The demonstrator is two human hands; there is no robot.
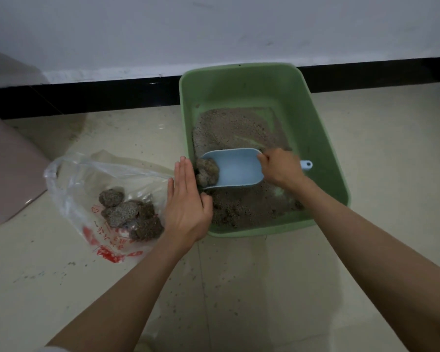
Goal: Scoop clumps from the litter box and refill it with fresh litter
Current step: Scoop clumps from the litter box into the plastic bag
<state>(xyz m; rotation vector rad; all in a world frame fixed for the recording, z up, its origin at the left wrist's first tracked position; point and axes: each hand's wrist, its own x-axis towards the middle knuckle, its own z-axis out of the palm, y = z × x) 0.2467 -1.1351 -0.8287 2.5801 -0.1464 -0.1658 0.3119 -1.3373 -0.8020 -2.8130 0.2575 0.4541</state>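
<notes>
A green litter box stands on the floor against the wall, with grey-brown litter spread over its bottom. My right hand grips the handle of a light blue scoop held over the box's left side. A brown clump sits at the scoop's mouth. My left hand is flat and upright over the box's left wall, fingers together, right beside the clump. A clear plastic bag with red print lies left of the box and holds several clumps.
A pinkish bin or lid stands at the far left. A black baseboard runs under the white wall. The pale tiled floor in front of the box is dotted with scattered litter grains.
</notes>
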